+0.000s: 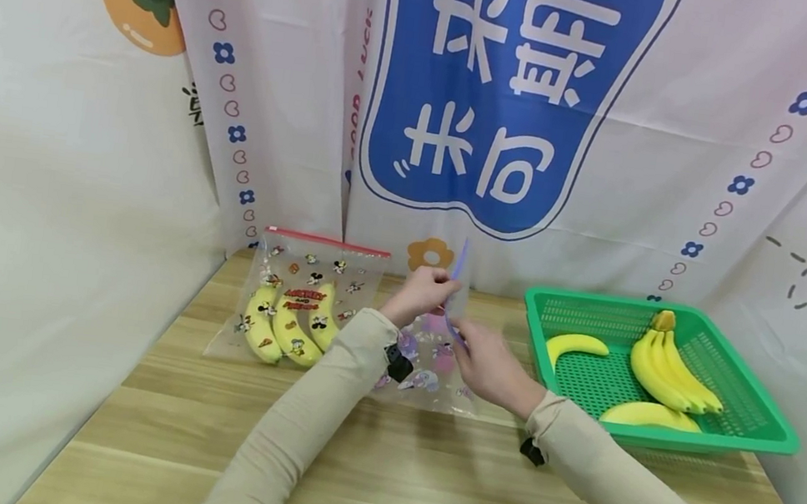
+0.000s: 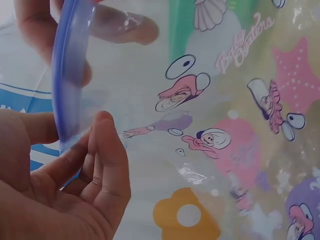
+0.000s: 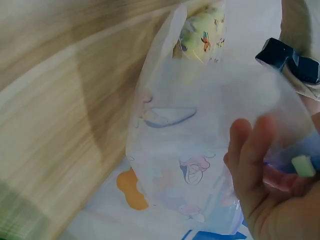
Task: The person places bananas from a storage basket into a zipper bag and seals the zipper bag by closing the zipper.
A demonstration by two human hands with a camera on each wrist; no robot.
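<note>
Both hands hold a clear zip bag (image 1: 426,372) with a purple-blue top strip and cartoon oyster prints, upright over the table. At the strip's far end, my left hand (image 1: 423,292) pinches the edge between thumb and fingers. My right hand (image 1: 491,368) grips the strip's nearer end. The left wrist view shows the blue zip strip (image 2: 62,75) running between the two hands. A pale green slider (image 3: 303,166) shows beside the right thumb in the right wrist view. No fruit shows inside this bag.
Left of the hands, a red-topped zip bag (image 1: 351,275) with several bananas (image 1: 296,327) leans near the back curtain. A green basket (image 1: 736,436) at the right holds a banana bunch (image 1: 665,368) and single bananas (image 1: 577,343). All rest on the wooden table (image 1: 420,489).
</note>
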